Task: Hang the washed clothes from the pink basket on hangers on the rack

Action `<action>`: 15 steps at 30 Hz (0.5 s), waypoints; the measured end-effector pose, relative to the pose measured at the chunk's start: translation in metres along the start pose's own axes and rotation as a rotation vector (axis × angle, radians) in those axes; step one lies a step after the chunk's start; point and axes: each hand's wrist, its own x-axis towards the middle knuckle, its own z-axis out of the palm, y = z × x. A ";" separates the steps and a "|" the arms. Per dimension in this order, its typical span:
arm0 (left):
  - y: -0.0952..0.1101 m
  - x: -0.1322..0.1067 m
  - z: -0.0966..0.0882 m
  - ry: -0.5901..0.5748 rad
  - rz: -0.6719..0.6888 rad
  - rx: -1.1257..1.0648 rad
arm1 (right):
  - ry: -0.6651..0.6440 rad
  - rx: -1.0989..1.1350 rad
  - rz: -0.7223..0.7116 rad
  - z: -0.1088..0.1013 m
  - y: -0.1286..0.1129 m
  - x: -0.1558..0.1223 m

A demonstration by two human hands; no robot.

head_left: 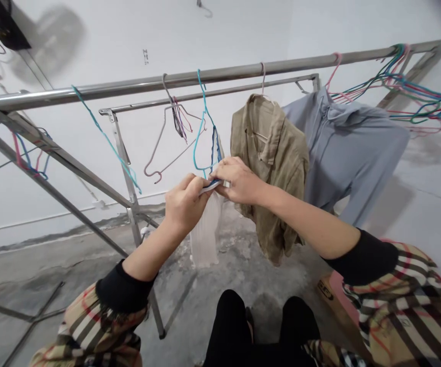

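Observation:
A thin white garment with blue trim (205, 232) hangs from a light-blue hanger (196, 148) on the metal rail. My left hand (185, 201) is closed on its blue-and-white edge, thumb on top. Close beside it, my right hand (241, 179) pinches the same edge near the hanger's lower bar. My fingers hide part of the edge and of the hanger. Just right of my right hand hangs an olive-brown collared shirt (266, 148) on its own hanger.
The metal rail (235, 74) runs across the view. A grey-blue hooded jacket (342, 137) hangs farther right, near several coloured hangers (415, 94). A bare grey hanger (162, 137) and another blue hanger (105, 137) hang left. A cardboard box (337, 311) stands low right.

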 end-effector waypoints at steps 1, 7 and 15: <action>0.001 -0.003 0.000 -0.003 0.034 -0.017 | -0.027 0.012 -0.017 -0.001 -0.003 -0.003; 0.020 -0.016 -0.001 -0.272 -0.149 -0.424 | -0.120 0.190 -0.004 0.004 -0.006 -0.043; 0.076 -0.028 0.018 -0.621 -0.304 -0.888 | -0.381 0.779 0.451 0.054 -0.032 -0.153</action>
